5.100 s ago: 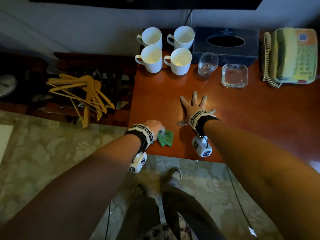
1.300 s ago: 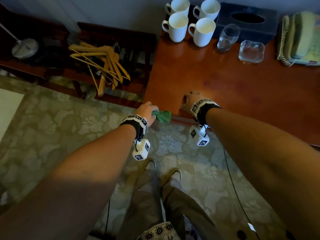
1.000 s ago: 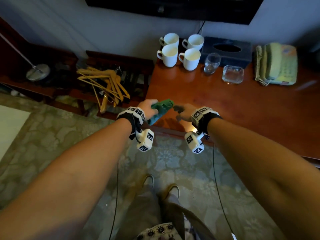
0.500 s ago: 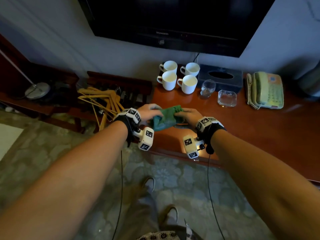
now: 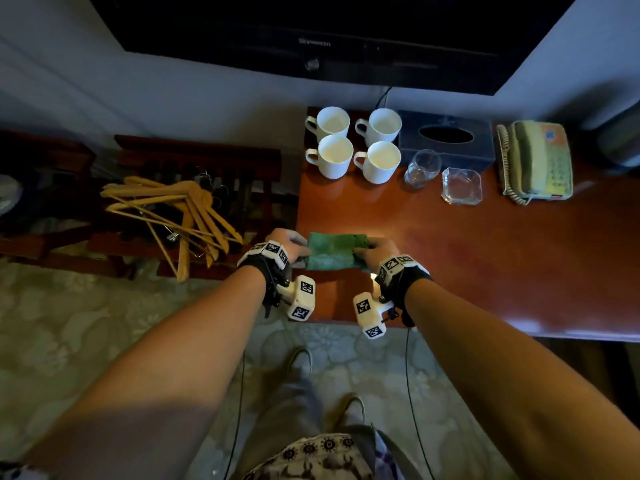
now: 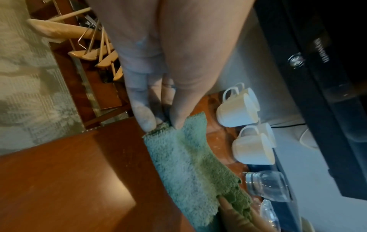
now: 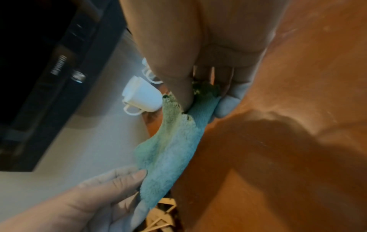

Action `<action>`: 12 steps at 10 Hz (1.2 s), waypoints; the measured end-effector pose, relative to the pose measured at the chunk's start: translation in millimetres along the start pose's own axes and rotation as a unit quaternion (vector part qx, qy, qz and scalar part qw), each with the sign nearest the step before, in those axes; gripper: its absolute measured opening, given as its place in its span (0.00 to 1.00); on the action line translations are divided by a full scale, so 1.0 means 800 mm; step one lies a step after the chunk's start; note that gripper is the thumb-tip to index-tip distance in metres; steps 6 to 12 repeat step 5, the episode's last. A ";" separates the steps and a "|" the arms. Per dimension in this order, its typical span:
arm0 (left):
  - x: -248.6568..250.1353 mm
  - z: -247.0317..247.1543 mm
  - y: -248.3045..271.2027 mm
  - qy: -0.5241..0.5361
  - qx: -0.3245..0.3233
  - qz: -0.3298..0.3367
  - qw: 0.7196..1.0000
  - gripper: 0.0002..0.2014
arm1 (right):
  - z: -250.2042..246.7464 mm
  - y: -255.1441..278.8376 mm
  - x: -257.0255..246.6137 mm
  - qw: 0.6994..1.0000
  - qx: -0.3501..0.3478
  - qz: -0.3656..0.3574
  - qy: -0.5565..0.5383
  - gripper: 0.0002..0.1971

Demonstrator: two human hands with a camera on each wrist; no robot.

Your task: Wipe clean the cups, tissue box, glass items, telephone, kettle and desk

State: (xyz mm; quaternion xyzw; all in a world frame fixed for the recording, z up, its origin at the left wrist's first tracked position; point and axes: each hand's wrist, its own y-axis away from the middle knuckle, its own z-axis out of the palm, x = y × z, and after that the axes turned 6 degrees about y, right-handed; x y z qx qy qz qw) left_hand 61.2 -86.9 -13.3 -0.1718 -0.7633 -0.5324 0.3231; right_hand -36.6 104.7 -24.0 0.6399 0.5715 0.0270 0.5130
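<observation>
— Two hands meet over the near left part of the desk (image 5: 485,258), both forearms reaching forward from the body. How do they lie?

— The left hand (image 5: 289,244) and the right hand (image 5: 375,251) face each other, knuckles up, with a green cloth (image 5: 333,251) stretched flat between them, just above the wood.

— Any writing to read?

— Only a small pale brand mark on the lower bezel of the television (image 5: 311,29) above the desk; it is too blurred to spell out. The wrist bands carry black-and-white square markers. The telephone (image 5: 535,162) has a label patch near its top, not legible.

— And the fingers?

— In the left wrist view the left thumb and fingertips (image 6: 146,119) pinch one short edge of the cloth, the fingers fairly straight and close together. In the right wrist view the right thumb presses the other edge against the curled fingers (image 7: 228,103). Neither hand holds anything else.

— Where are the rest of the things?

— Four white cups (image 5: 353,143) stand in a square at the back left corner of the desk. Just right of them sits the dark tissue box (image 5: 446,140), with a glass tumbler (image 5: 420,168) and a square glass ashtray (image 5: 462,186) in front of it, then the telephone. Wooden hangers (image 5: 180,213) lie heaped on a rack left of the desk.
</observation>
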 end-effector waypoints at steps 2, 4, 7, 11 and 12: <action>-0.018 0.001 -0.035 -0.074 -0.034 -0.036 0.996 0.04 | 0.017 -0.017 0.013 0.997 -0.003 0.038 0.069 0.09; -0.009 -0.010 -0.046 -0.212 -0.023 0.021 0.977 0.08 | 0.006 -0.012 0.012 0.982 0.030 0.031 0.184 0.17; 0.025 -0.007 -0.037 -0.232 -0.036 0.092 0.968 0.09 | -0.007 -0.005 -0.004 0.978 0.031 0.005 0.205 0.18; 0.025 -0.007 -0.037 -0.232 -0.036 0.092 0.968 0.09 | -0.007 -0.005 -0.004 0.978 0.031 0.005 0.205 0.18; 0.025 -0.007 -0.037 -0.232 -0.036 0.092 0.968 0.09 | -0.007 -0.005 -0.004 0.978 0.031 0.005 0.205 0.18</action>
